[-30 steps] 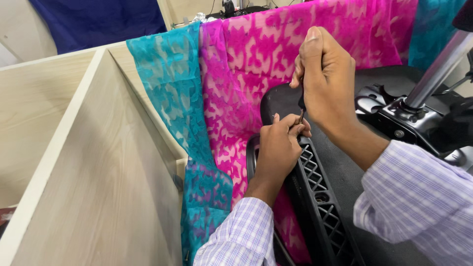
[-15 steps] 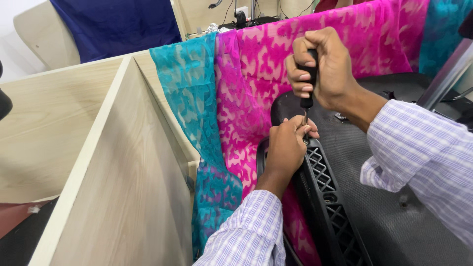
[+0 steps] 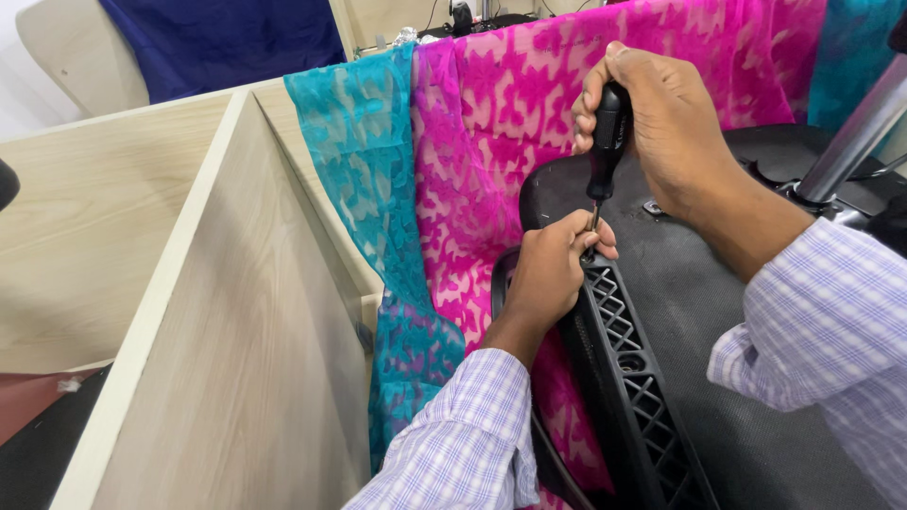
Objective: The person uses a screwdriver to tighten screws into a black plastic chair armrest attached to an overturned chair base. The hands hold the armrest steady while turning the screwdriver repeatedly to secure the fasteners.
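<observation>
Single head-worn view, steeply downward and close over both hands (image 3: 605,189).

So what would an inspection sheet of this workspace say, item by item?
Surface: pale wooden desk with an upright divider panel.
Job's things: black-handled screwdriver, tip down at the edge of a black chair part with a lattice frame.
Clutter: pink lace cloth and teal lace cloth draped over the desk edge.
Hands: right hand grips the handle; left hand pinches the shaft near the tip.
Cables: dark cables at the top edge, unclear.
Surroundings: blue fabric, metal chair column.
</observation>
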